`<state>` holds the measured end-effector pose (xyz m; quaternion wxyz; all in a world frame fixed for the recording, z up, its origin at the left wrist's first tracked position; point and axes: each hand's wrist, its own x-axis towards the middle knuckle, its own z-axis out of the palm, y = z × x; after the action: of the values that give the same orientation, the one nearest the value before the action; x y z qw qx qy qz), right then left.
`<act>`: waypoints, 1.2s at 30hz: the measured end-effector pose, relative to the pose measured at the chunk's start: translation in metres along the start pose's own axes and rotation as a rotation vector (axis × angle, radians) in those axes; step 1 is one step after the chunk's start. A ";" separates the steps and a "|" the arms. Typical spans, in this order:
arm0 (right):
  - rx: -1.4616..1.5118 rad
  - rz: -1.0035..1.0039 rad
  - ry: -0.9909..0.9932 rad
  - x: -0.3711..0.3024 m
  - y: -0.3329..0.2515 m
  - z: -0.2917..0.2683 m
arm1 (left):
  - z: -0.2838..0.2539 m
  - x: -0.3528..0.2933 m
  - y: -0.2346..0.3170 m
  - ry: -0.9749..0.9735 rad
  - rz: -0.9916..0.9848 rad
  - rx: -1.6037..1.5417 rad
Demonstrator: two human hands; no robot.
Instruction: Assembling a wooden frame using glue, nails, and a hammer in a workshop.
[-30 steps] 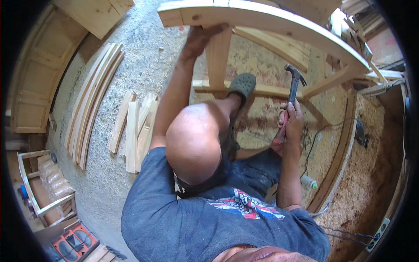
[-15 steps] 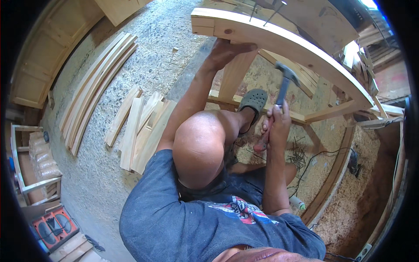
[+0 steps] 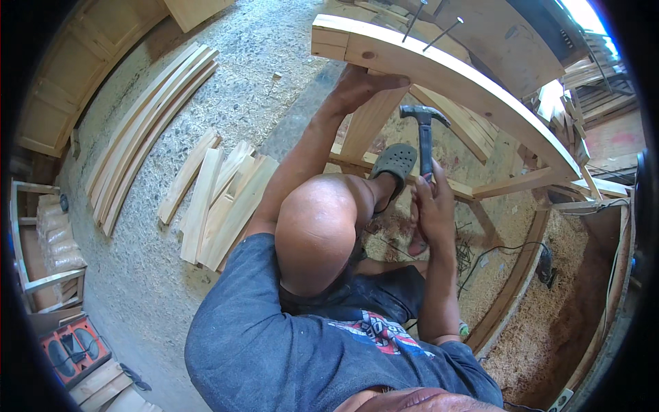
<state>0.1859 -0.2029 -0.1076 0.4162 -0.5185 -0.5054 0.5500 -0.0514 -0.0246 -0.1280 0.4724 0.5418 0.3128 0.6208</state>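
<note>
My left hand point(image 3: 364, 88) grips the wooden frame just under the left end of its curved top rail point(image 3: 473, 77); the thumb lies along the underside and the other fingers are mostly hidden. Two long nails, a left one point(image 3: 414, 20) and a right one point(image 3: 443, 34), stick up from the rail, partly driven in and leaning. Below the rail, my right hand point(image 3: 435, 211) is closed around the handle of a claw hammer point(image 3: 425, 134). The hammer's head points upward, apart from rail and nails.
Curved wooden strips point(image 3: 154, 134) and short boards point(image 3: 223, 199) lie on the floor at left. An orange tool case point(image 3: 75, 350) sits at lower left. Loose nails point(image 3: 465, 250) and a black cable point(image 3: 508, 248) lie near my right arm. Sawdust point(image 3: 542, 316) covers the right side.
The hammer's head has swung left, and its handle now stands nearly upright. The frame appears slightly shifted right in view, with my left hand still on it.
</note>
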 end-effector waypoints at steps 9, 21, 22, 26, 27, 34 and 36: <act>-0.682 -0.745 0.026 -0.023 -0.170 -0.046 | -0.025 -0.017 0.006 0.033 -0.046 0.102; -1.088 -0.612 -0.078 0.019 -0.244 -0.006 | -0.009 -0.007 0.009 -0.018 -0.015 0.043; -0.875 -0.479 -0.128 0.013 -0.251 -0.007 | -0.006 -0.008 0.010 -0.020 0.007 0.056; -0.924 -0.575 -0.006 0.014 -0.256 -0.009 | 0.003 -0.013 0.019 0.017 -0.018 0.105; -0.927 -0.568 -0.007 0.015 -0.254 -0.004 | 0.006 -0.014 0.023 0.002 -0.045 0.066; -0.492 -0.650 0.026 0.022 -0.249 -0.007 | -0.002 -0.013 0.013 0.009 0.007 0.005; -0.551 -0.661 0.246 0.017 -0.264 -0.023 | 0.001 -0.013 0.017 0.007 0.008 0.020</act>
<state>0.1889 -0.1461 0.1514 0.4731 -0.4821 -0.7183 0.1666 -0.0552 -0.0430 -0.1171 0.4633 0.5458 0.3185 0.6213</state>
